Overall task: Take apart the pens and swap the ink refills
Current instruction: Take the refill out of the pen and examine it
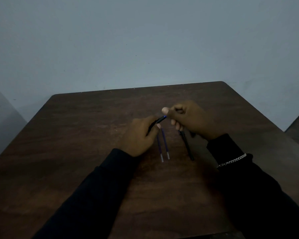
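My left hand (141, 135) grips a black pen barrel (160, 120) that slants up to the right, with a small blue spot at its upper end. My right hand (188, 118) is curled just right of that end, thumb raised; what its fingers hold is hidden. Two blue ink refills (163, 145) lie side by side on the table below the hands, pale ends toward me. A second black pen barrel (186, 145) lies on the table under my right hand, partly covered by it.
A dark brown wooden table (76, 144) fills the lower view, its far edge against a grey wall (145, 40). A silver chain bracelet (232, 161) sits over my right sleeve. The scene is dim.
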Motion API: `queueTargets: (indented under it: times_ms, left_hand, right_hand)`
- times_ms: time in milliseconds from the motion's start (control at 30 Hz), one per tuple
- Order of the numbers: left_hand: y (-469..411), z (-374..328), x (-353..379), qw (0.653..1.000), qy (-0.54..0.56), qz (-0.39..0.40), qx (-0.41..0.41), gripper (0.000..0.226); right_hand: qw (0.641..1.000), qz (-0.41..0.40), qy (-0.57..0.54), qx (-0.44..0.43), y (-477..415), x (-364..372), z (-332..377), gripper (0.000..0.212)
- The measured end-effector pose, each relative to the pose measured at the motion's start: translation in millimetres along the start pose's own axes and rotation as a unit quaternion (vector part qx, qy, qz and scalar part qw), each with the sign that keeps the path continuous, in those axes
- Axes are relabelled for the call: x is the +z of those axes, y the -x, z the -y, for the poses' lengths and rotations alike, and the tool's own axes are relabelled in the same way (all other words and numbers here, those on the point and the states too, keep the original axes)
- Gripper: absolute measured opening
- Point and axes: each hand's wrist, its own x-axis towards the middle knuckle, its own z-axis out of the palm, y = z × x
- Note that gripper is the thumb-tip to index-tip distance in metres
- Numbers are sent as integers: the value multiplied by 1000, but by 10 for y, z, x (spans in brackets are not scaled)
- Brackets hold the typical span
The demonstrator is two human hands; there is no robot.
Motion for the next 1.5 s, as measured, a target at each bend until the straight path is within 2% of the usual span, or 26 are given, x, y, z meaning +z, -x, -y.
queueTargets:
  times_ms: [167,333,600,667,833,967,1133,1233,1333,1467,1500]
  left_hand:
    - [-12,-27,1,999,-30,-10,37,20]
    - [-42,2,3,998,-39,-42,32,21]
    - [-57,10,-8,997,-21,-66,45,20]
    - [-57,-3,-30,997,-5,-64,46,23]
    - [-50,-5,-53,998,17,-48,29,30]
    - [-54,27,-61,999,25,-41,15,28]
    - [-51,23,-58,999,19,-49,7,28]
    - [-38,-4,-69,999,15,-49,17,27]
    - [-31,-25,-70,999,10,-48,20,28]
    - [-34,-15,-69,999,8,-41,6,29]
    - [-34,-15,-75,999,10,-39,5,27]
  right_hand:
    - [999,26,16,-25,15,68,-38,53]
    - [999,-14,-1,-32,2,51,-43,50]
    - [999,-17,1,-47,40,73,21,50]
    - [997,-16,14,-74,55,47,51,45]
    - [991,-1,63,-116,83,15,100,17]
    - [995,15,14,-102,81,6,88,5]
    - [994,22,-15,-110,87,-10,99,26]
    - [996,0,-70,-46,77,22,116,18]
    - [998,-11,-41,-53,67,17,67,27]
    - [994,28,-88,-57,68,-23,53,4]
    - [994,32,-88,-62,65,-25,52,8]
